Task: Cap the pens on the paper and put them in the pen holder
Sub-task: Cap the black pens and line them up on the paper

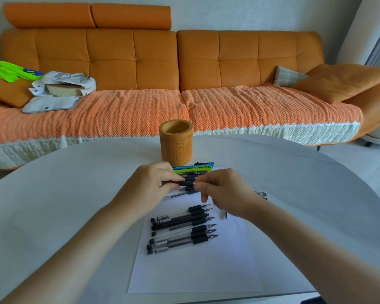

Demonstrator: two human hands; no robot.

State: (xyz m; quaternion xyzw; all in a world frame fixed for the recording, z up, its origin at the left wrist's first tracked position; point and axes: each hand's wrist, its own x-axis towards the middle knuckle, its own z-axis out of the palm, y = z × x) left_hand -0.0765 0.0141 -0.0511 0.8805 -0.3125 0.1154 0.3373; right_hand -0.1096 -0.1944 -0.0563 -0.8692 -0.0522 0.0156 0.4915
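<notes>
A white sheet of paper lies on the table with several uncapped black gel pens side by side, tips pointing right. My left hand grips the barrel of one black pen just above the paper's far end. My right hand pinches at that pen's tip end; whether a cap sits between the fingers is hidden. A few more pens lie under my hands. A blue and a green marker lie at the paper's far edge. The tan cylindrical pen holder stands upright behind them and looks empty.
The round white table extends on both sides of the paper. A dark pen part peeks out beyond my right wrist. An orange sofa with cushions, a book and cloths stands behind the table.
</notes>
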